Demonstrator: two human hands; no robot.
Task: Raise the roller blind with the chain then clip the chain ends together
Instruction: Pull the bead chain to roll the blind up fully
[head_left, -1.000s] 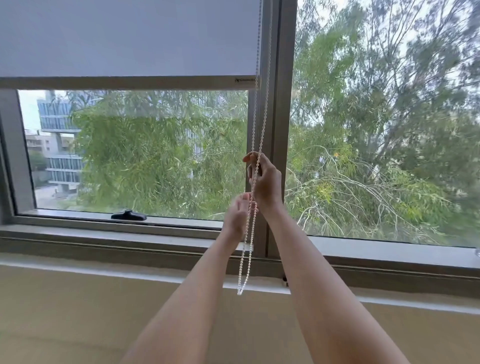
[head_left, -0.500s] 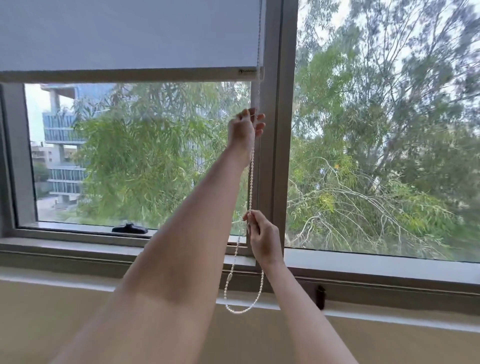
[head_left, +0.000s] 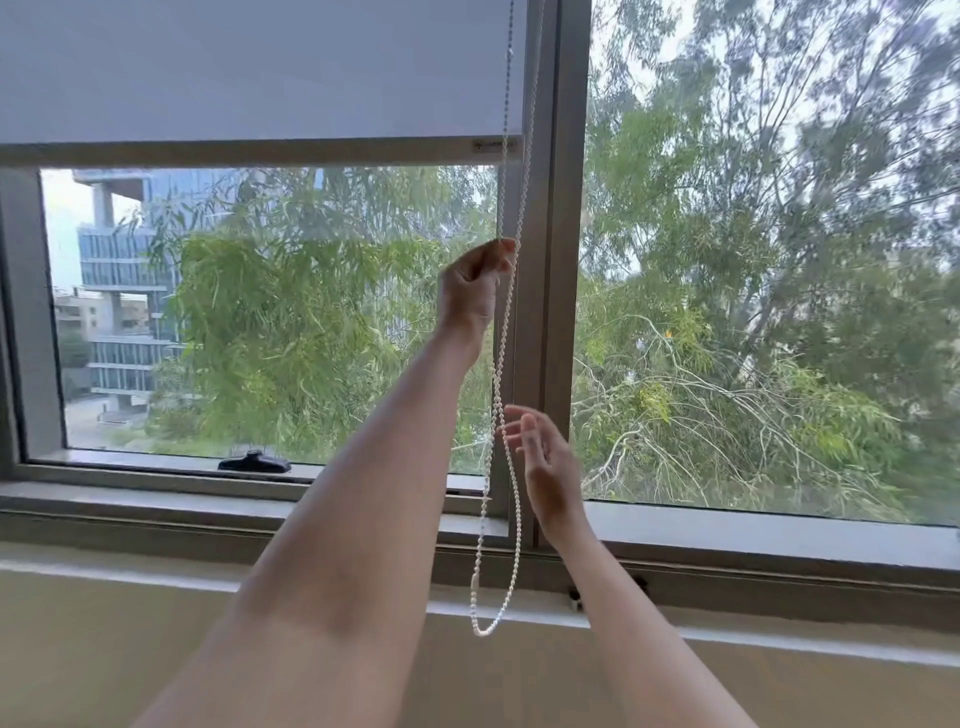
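Observation:
A pale grey roller blind (head_left: 260, 73) covers the top of the left window pane; its bottom bar (head_left: 249, 154) hangs high above the sill. A white bead chain (head_left: 500, 384) runs down beside the window's middle post and ends in a loop (head_left: 488, 626) below the sill. My left hand (head_left: 472, 288) is raised, with its fingers pinched on one strand of the chain. Lower down, my right hand (head_left: 545, 462) is just right of the chain with its fingers spread and nothing in them.
The grey middle post (head_left: 558, 260) stands right behind the chain. A black window handle (head_left: 253, 462) lies on the lower frame at the left. The sill (head_left: 779, 535) runs across below, above a beige wall. Trees and buildings show through the glass.
My left hand has come down a little with the chain still gripped. My right hand has let go of the chain and opened. The chain's loop now hangs lower.

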